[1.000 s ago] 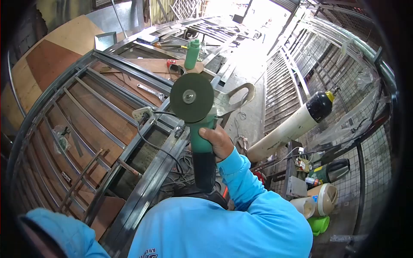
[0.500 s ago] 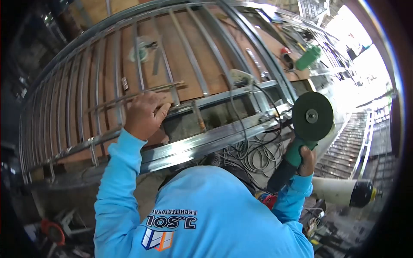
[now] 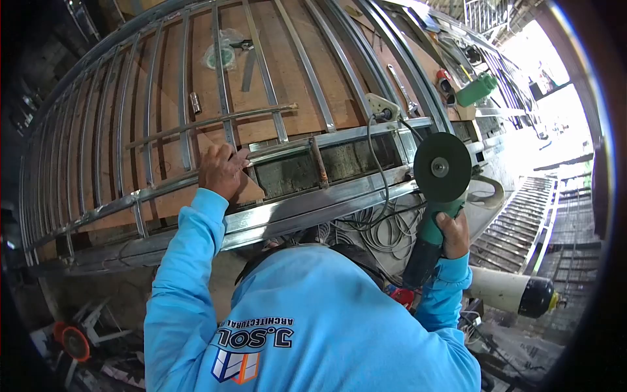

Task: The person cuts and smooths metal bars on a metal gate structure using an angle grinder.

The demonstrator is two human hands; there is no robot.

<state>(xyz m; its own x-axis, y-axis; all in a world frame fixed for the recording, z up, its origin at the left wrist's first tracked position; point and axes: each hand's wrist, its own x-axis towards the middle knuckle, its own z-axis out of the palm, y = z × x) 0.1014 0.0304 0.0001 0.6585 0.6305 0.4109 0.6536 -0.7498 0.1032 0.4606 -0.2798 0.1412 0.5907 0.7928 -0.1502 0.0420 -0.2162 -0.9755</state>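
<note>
My right hand (image 3: 454, 234) is wrapped around the body of a green and black angle grinder (image 3: 428, 245). Its large dark cutting disc (image 3: 442, 167) points up and faces me. My left hand (image 3: 222, 171) rests with curled fingers over the lower metal rail (image 3: 166, 186) of a barred metal frame, close to a corner of brown board (image 3: 249, 191). Just beyond its fingers, a thin strip (image 3: 212, 122) lies across the bars. A rusty short bar (image 3: 319, 162) crosses the gap to the right of that hand.
A power outlet box (image 3: 384, 108) with cables sits on the frame. Beyond it are a wrench (image 3: 401, 88) and a green bottle (image 3: 477, 90). Coiled cable (image 3: 385, 228) lies below the front metal beam (image 3: 313, 208). A white cylinder (image 3: 499, 287) lies at right.
My left hand has drawn back from the thin strip towards the lower rail, its fingers more curled. The grinder has shifted slightly left in view, and the whole view has shifted a little.
</note>
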